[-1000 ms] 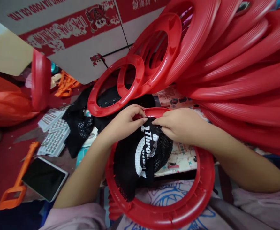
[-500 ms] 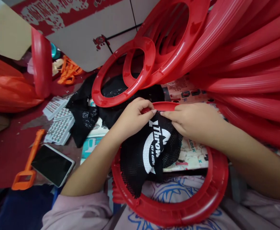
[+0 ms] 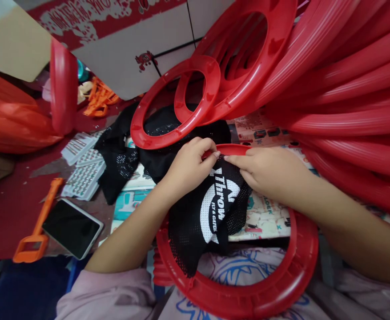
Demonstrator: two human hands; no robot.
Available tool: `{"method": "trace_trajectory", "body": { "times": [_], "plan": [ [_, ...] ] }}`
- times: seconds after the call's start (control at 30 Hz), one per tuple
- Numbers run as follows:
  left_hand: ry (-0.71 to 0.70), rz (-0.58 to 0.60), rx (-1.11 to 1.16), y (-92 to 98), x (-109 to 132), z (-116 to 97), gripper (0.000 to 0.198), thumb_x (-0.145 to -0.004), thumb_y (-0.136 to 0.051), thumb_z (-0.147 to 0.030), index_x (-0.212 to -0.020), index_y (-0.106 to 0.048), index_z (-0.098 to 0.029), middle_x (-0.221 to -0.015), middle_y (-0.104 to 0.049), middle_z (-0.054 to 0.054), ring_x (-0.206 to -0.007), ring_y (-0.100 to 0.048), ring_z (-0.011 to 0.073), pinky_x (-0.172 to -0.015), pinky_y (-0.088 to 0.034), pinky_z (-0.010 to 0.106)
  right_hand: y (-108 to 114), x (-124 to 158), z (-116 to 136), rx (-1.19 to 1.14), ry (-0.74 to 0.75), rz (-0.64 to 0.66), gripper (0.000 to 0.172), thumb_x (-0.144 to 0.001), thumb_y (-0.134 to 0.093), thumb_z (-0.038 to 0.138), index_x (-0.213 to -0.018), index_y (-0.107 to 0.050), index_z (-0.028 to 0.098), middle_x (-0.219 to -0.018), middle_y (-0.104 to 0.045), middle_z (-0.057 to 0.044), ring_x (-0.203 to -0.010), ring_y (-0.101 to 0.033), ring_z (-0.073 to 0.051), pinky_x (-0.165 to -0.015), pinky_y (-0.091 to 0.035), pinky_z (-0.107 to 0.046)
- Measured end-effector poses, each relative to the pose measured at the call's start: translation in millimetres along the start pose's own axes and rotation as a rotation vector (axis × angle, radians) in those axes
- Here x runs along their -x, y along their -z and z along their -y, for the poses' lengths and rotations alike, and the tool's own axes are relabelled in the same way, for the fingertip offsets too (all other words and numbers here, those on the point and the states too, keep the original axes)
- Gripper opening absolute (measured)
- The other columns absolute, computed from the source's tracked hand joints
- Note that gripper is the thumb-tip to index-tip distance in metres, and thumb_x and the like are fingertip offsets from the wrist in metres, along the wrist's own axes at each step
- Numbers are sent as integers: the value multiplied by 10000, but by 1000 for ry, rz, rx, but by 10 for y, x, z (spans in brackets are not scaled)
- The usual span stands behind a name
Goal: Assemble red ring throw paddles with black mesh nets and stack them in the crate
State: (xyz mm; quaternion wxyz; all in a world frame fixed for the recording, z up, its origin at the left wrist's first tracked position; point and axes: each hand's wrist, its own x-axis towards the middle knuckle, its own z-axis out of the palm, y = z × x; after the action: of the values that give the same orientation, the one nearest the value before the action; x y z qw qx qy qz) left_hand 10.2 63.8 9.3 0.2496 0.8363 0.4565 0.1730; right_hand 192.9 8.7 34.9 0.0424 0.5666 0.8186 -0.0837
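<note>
A red plastic ring leans from the table edge toward my lap. Black mesh fabric with white "Throw" lettering hangs across its opening and meets the rim at the lower left and at the far side. My left hand pinches the fabric's edge at the far rim, thumb and index finger together. Close beside it, my right hand presses its fingertips on the same edge, the index finger stretched toward the left thumb. The hands cover part of the rim.
Behind my hands lie a loose red ring and more black mesh. Stacked red rings fill the right. On the left are a phone, an orange plastic handle, a compartment box of small metal parts and an orange bag.
Both hands stay at the same spot on the far rim, with only slight finger movement. The whole view has shifted a little.
</note>
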Motion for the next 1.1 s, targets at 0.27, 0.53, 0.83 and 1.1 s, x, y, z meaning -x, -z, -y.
{"method": "trace_trajectory", "body": {
  "times": [0.27, 0.53, 0.83, 1.1],
  "plan": [
    [46, -47, -23, -41, -22, -47, 103, -804, -555, -194, -717, -603, -167, -745, -564, 9, -717, -535, 161, -661, -405, 298, -29, 28, 36, 49, -17, -34, 392, -947, -405, 244, -1274, -609, 314, -849, -714, -69, -686, -676, -229, -486, -201, -280],
    [65, -53, -58, -59, -36, -12, 111, -792, -567, -224, -695, -563, -172, -734, -575, 10, -697, -532, 165, -640, -405, 304, -18, 3, 23, -6, -18, -22, 365, -938, -423, 246, -1227, -646, 264, -872, -730, -88, -717, -686, -226, -506, -311, -274],
    [-229, -64, -81, -53, 65, 5, 152, -917, -461, -195, -1008, -578, -161, -1137, -663, 109, -1104, -603, 222, -982, -467, 422, 106, 63, -289, -263, 172, 26, 334, -811, -505, 127, -970, -776, 242, -899, -772, -9, -810, -688, -181, -770, -503, -296],
    [-483, 42, -218, -70, 108, 42, 265, -914, -467, -158, -1103, -647, -203, -1373, -571, 116, -1279, -517, 283, -1030, -435, 492, 124, 53, -346, -365, 195, -14, 361, -836, -469, 111, -1014, -767, 209, -1004, -759, -35, -890, -680, -184, -859, -497, -312]
  ]
}}
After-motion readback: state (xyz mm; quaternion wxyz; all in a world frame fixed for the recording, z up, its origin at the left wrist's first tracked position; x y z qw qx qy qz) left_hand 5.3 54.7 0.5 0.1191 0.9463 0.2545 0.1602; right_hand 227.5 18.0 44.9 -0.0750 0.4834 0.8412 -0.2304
